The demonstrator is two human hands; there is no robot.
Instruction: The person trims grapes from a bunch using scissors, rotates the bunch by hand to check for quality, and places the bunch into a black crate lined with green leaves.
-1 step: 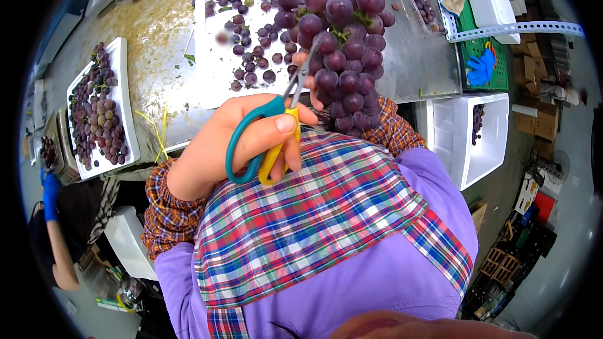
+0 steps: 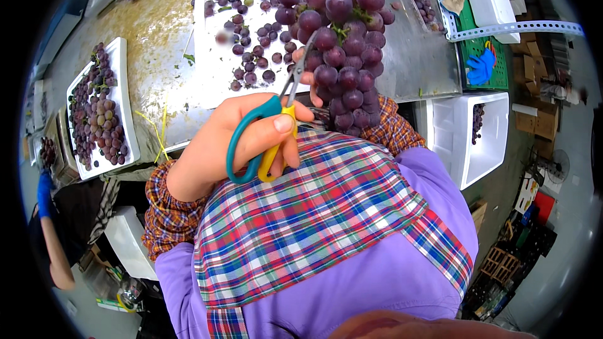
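My left hand is closed round a pair of scissors with one teal and one yellow handle. Their narrow blades point up at the left side of a large bunch of purple grapes, close to a green stem; whether the tips touch it I cannot tell. My right hand holds the bunch from behind, mostly hidden, with only some fingers showing at its left edge. Beyond the bunch, many loose grapes are scattered on a white tray.
Grape bunches fill another white tray at the left. On the right are a clear punnet of grapes, a green crate with a blue glove, and a white foam box. A co-worker's blue-gloved hand shows far left.
My left hand and the scissors have shifted slightly left, and the blades look a little closer together. The co-worker's gloved hand has moved slightly left. The bunch has hardly moved.
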